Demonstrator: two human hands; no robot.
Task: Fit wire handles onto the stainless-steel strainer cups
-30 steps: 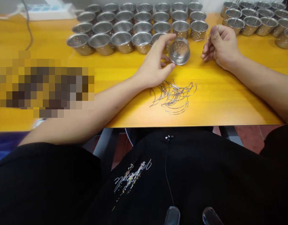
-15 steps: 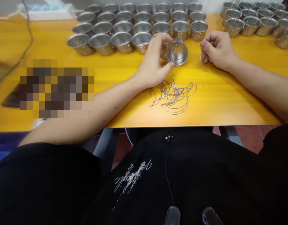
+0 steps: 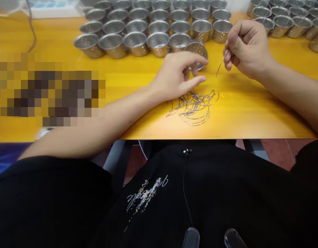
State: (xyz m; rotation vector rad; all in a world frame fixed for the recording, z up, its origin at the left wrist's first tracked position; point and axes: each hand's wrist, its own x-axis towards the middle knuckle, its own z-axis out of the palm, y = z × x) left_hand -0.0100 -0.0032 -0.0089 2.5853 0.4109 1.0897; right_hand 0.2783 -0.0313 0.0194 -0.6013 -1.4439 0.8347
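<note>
Between the thumb and fingers of my right hand point(image 3: 248, 50) is a thin curved wire handle point(image 3: 220, 67), its free end pointing down and left. My left hand point(image 3: 181, 74) has thumb and forefinger spread apart, with nothing between them. Just behind its fingers, a perforated metal cup point(image 3: 199, 47) lies on its side, mouth toward me and partly covered by the hand. Below my left hand a loose pile of curved wire handles point(image 3: 195, 106) rests on the yellow table point(image 3: 252, 117).
Rows of perforated metal cups point(image 3: 135, 44) stand upright along the back. More cups point(image 3: 281, 26), some with wires across them, are at the back right. A white power strip point(image 3: 55, 8) and a dark cable point(image 3: 31, 27) lie at the far left.
My left hand has let go of the metal cup and moved right, in front of it. My right hand has risen slightly, and the wire handle now slants down to the left.
</note>
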